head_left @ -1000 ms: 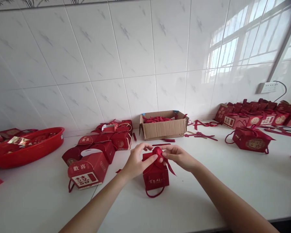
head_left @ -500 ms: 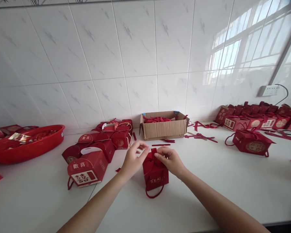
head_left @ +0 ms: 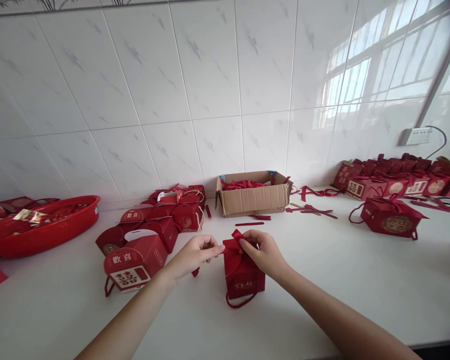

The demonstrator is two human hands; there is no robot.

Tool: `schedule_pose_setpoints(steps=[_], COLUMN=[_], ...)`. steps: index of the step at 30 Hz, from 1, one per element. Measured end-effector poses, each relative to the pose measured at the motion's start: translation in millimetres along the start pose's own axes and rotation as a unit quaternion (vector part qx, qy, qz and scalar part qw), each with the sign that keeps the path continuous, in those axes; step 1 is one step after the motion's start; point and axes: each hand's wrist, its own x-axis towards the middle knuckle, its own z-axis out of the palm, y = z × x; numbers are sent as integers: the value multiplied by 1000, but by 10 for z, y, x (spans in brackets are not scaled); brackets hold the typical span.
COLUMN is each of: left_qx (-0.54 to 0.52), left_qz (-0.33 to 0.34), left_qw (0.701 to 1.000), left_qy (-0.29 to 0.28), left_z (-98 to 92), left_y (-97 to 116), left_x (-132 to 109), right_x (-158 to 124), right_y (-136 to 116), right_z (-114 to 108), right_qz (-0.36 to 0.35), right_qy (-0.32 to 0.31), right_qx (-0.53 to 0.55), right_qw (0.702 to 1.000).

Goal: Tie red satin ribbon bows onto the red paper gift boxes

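Observation:
A small dark red gift box [head_left: 243,276] with gold lettering and a cord handle stands on the white counter [head_left: 322,280] in front of me. A red ribbon [head_left: 234,242] crosses its top. My left hand [head_left: 193,255] pinches the ribbon's left end and draws it out sideways. On the right side of the box top, my right hand [head_left: 263,252] is closed on the other part of the ribbon at the knot.
A cardboard box [head_left: 252,195] full of red ribbons sits against the tiled wall. Several red gift boxes [head_left: 150,235] lie to the left, more finished ones [head_left: 392,192] to the right. A red tray [head_left: 41,227] stands at far left. Loose ribbons [head_left: 313,210] lie scattered.
My hands went from looping the ribbon above the box to pulling its ends apart. The left hand moved left with a ribbon end, and the box shifted slightly.

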Motion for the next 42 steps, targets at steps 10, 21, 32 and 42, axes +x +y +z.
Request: schedule_pose_setpoints(steps=[10,21,32,42], left_qx=[303,350,90,10], left_qz=[237,346,204,224], left_qw=[923,868,974,973], left_qy=[-5,65,36,54], left_z=[-97,197,234,395], left_y=[611,612,9,-159], left_x=[-92,440,188,178], right_x=[10,-25,-38,-53], right_y=[-4,38,63,126], right_z=[16,-16,-19,27], right_qz=[-24,-65,-55,-34], right_qy=[4,-26,-27,26], right_qx=[-86,-49,-21,49], right_qw=[996,996,998,998])
